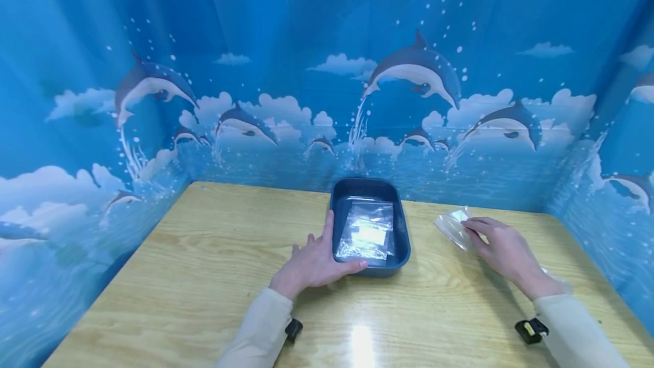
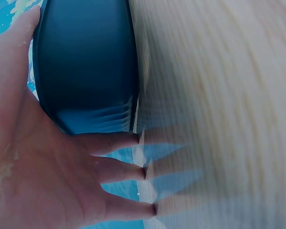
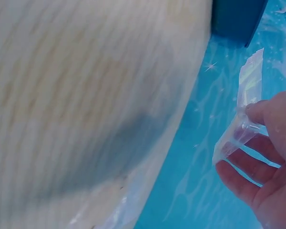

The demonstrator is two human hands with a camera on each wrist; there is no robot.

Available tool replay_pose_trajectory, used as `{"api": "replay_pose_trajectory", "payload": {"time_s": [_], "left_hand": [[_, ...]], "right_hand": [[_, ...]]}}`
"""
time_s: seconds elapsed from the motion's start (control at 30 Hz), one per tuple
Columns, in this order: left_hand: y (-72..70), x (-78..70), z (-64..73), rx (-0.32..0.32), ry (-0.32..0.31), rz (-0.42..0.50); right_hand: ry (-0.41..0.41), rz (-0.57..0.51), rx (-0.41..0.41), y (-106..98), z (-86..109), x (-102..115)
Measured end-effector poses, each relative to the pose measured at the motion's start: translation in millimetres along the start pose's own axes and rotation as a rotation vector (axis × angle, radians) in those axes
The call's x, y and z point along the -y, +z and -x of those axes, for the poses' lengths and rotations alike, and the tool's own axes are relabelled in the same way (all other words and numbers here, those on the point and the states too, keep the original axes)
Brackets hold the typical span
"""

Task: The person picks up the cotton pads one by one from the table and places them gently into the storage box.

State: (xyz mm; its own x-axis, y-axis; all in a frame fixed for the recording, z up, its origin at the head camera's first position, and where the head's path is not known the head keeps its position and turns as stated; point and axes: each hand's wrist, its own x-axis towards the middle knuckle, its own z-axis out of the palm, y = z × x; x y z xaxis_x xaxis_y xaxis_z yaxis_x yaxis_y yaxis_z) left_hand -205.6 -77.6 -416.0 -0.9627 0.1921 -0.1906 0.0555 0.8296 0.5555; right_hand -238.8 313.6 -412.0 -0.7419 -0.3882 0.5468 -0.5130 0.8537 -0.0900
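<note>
Pinching a clear plastic bag [image 1: 452, 229], the right hand [image 1: 503, 250] is right of the blue bin [image 1: 377, 272] in the head view. Left wrist view: the left hand [image 2: 55, 167], spread wide, touches the bin. Right wrist view: the bag should handle as light, limp and slippery, best pinched along an edge.
</note>
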Motion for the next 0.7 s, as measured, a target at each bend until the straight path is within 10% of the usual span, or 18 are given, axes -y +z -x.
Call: {"api": "replay_pose_trajectory", "payload": {"time_s": [0.7], "left_hand": [[0.0,-0.5,0.8,-0.006,0.007,0.011]], "right_hand": [[-0.095,-0.078,-0.076,-4,-29.3,46]]}}
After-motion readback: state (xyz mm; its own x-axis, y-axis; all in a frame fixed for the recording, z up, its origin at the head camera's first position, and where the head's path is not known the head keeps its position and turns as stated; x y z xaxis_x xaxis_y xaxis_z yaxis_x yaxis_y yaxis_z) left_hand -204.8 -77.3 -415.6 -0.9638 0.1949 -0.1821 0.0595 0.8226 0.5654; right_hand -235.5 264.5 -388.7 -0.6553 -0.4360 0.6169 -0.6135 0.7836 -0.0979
